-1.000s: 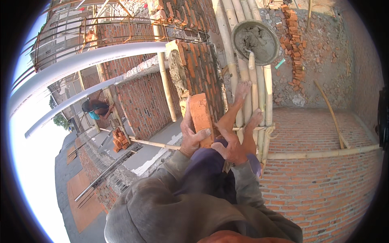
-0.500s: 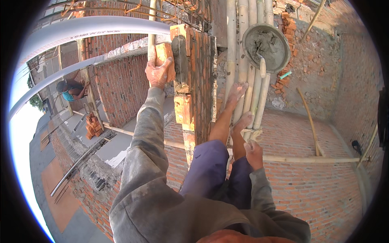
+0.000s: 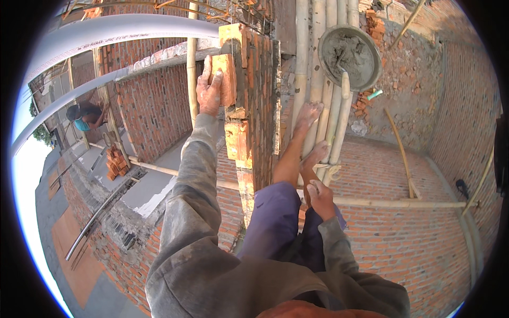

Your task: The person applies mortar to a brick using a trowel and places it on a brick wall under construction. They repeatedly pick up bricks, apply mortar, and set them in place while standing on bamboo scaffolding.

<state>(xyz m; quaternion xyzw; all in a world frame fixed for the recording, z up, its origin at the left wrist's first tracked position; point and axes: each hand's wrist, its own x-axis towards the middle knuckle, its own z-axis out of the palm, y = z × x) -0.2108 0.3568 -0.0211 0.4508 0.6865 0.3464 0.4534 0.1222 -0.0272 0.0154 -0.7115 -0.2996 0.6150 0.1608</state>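
Observation:
With my left hand (image 3: 209, 94) I grip an orange brick (image 3: 225, 79), pressed against the mortared end of a narrow brick wall (image 3: 259, 116). My right hand (image 3: 321, 200) is low beside my leg, fingers curled; whether they hold anything is hidden. A thin string runs down the wall's face. My bare feet rest on bundled bamboo poles (image 3: 334, 135). Beyond them is a round pan of grey mortar (image 3: 358, 55), with a pale tool handle (image 3: 345, 85) sticking out of it.
White pipes (image 3: 116, 29) and a concrete beam (image 3: 156, 62) cross at left, below rusty rebar. A person (image 3: 87, 119) crouches lower down near stacked bricks (image 3: 116, 161). At right, far below, lie rubble (image 3: 407, 87) and a leaning pole (image 3: 398, 151); a horizontal bamboo pole (image 3: 387, 202) crosses the drop.
The brick has moved from between my hands up and left onto the wall's end, shifting right against it lately. My right hand has left it, dropping toward my leg and curling.

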